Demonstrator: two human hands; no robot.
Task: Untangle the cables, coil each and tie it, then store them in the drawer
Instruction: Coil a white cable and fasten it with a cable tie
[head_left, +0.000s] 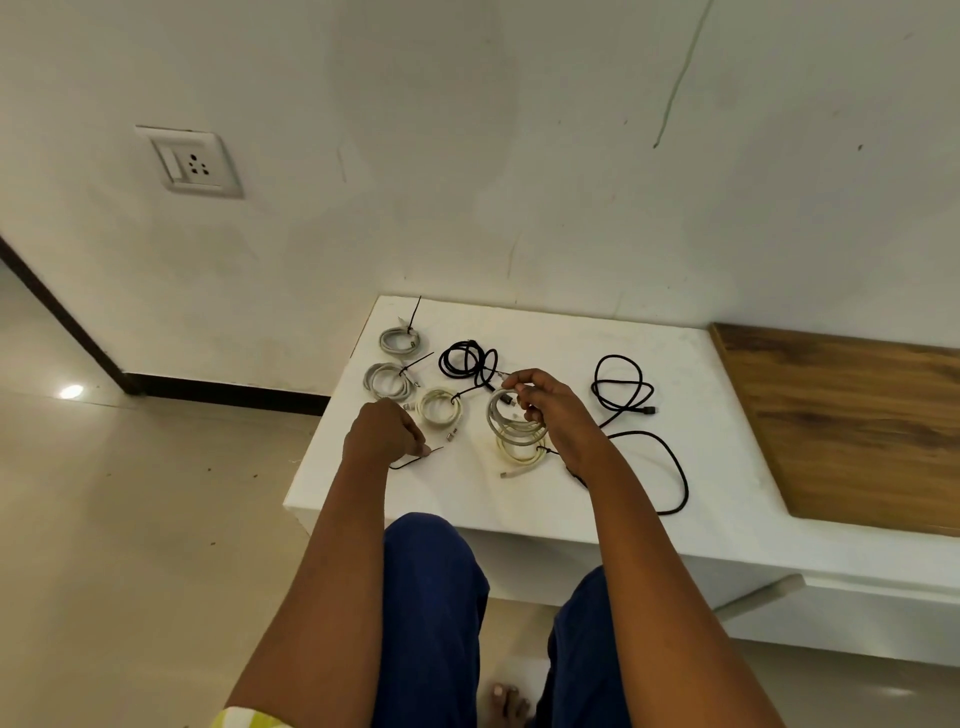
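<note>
Gripping grey coil, right hand

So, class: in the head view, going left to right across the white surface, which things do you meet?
Left hand pinching a black tie → small tied white coil → right hand holding a grey-white coil → loose black cable → wooden panel.

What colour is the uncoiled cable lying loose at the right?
Black cable, head view.
</note>
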